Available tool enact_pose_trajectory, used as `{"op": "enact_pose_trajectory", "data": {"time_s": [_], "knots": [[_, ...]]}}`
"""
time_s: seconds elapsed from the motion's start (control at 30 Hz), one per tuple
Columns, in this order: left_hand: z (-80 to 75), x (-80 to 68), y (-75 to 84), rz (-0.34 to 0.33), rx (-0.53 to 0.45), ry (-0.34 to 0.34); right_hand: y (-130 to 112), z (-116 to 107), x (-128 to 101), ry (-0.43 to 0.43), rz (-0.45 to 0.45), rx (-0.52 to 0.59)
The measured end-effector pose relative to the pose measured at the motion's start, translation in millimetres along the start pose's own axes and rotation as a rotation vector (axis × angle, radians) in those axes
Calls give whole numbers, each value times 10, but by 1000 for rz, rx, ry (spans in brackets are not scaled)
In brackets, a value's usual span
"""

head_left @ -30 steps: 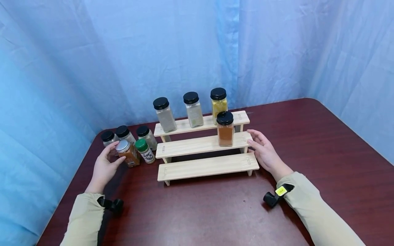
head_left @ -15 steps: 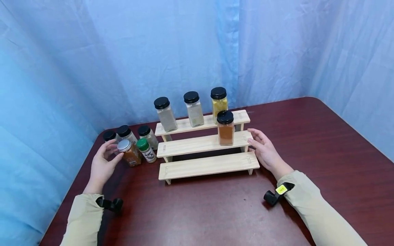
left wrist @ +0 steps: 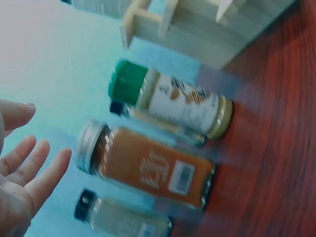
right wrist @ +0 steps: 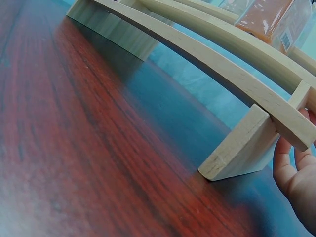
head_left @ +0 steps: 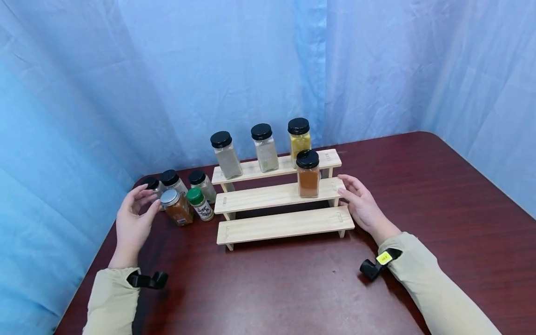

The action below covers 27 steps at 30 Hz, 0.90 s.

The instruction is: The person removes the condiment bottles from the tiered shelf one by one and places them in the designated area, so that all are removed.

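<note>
My left hand (head_left: 144, 202) is open with its fingers spread, just left of a silver-lidded jar of orange spice (head_left: 177, 208) and not touching it. The left wrist view shows the same gap between that hand (left wrist: 27, 173) and the jar (left wrist: 148, 168). My right hand (head_left: 351, 191) lies open against the right end of a three-step wooden rack (head_left: 284, 225), fingers at the middle step. A black-lidded orange jar (head_left: 308, 173) stands on that step. Three black-lidded jars stand on the top step: grey (head_left: 226, 155), pale (head_left: 264, 148) and yellow (head_left: 299, 136).
A green-lidded bottle (head_left: 199, 204) and three black-lidded jars (head_left: 172, 180) cluster on the dark red table (head_left: 293, 288) left of the rack. Blue curtains close in behind and on both sides. The table's left edge runs close to my left arm.
My left hand has drawn back to the left, off the silver-lidded jar, and opened wider. The right hand stays at the rack's end.
</note>
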<state>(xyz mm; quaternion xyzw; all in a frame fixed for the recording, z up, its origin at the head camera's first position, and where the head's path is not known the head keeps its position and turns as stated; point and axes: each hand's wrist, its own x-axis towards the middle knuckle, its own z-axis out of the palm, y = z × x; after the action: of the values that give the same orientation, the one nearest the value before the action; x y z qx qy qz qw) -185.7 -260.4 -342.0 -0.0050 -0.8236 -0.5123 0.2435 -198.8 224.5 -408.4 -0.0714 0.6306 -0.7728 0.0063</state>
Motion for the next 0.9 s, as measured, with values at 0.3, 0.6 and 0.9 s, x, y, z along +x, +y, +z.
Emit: {"op": "enact_pose_trajectory", "data": {"time_s": [0.3, 0.6, 0.9], "knots": [[86, -142, 240, 104, -43, 12, 7, -3, 10, -2, -1, 5], [236, -230, 448, 136, -76, -8, -4, -2, 6, 7, 3, 19], [423, -235, 622, 150, -152, -28, -20, 5, 6, 0, 6, 8]]}}
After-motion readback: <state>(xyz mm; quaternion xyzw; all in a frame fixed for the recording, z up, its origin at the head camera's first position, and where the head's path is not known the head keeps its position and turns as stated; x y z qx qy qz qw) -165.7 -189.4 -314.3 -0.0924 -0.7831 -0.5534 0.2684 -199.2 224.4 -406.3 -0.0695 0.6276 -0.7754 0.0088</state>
